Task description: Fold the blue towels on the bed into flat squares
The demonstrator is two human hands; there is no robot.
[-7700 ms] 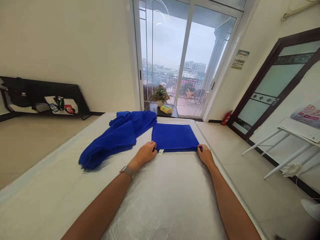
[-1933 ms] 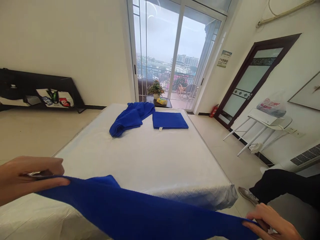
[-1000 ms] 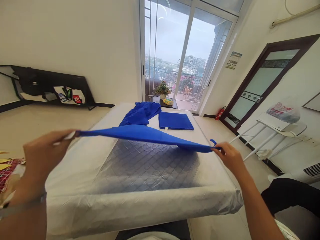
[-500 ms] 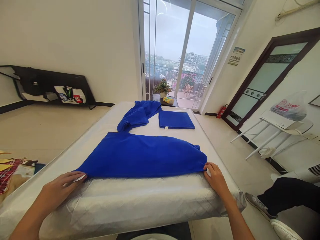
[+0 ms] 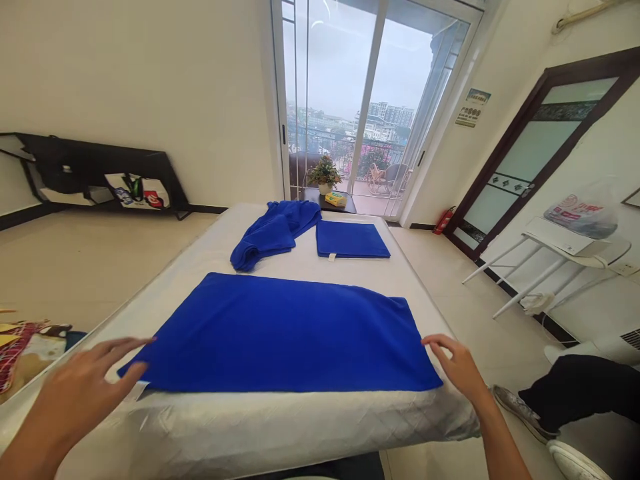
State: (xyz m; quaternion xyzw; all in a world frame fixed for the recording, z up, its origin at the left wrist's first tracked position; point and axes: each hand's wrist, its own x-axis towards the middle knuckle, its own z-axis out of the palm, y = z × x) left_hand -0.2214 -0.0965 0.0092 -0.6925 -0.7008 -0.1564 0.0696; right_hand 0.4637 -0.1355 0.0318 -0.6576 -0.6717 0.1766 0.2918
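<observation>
A blue cloth [image 5: 290,337], folded into a wide rectangle, lies flat at the near end of the plastic-wrapped mattress [image 5: 320,427]. Its left end is beside my left hand [image 5: 85,383], whose thumb and fingers are spread above the corner, holding nothing. A white tag [image 5: 141,389] pokes out under that corner. At the cloth's right edge is my right hand [image 5: 457,367], open, with fingertips close to the fabric; whether they touch it I cannot tell. Farther back lie a crumpled blue cloth [image 5: 270,233] and a neatly folded blue square [image 5: 353,239] with a small white label.
Beyond the mattress stands a small dark table [image 5: 345,204] with a potted plant [image 5: 325,175], before a sliding glass door. A white chair [image 5: 545,260] carries a box and a plastic bag [image 5: 583,207]. At lower right, a person's dark-clad leg [image 5: 580,390] and shoes show.
Both hands have let go of the cloth's near corners and opened. The cloth's near edge has come closer to me, and the piece now lies flatter and broader, its right end squared out.
</observation>
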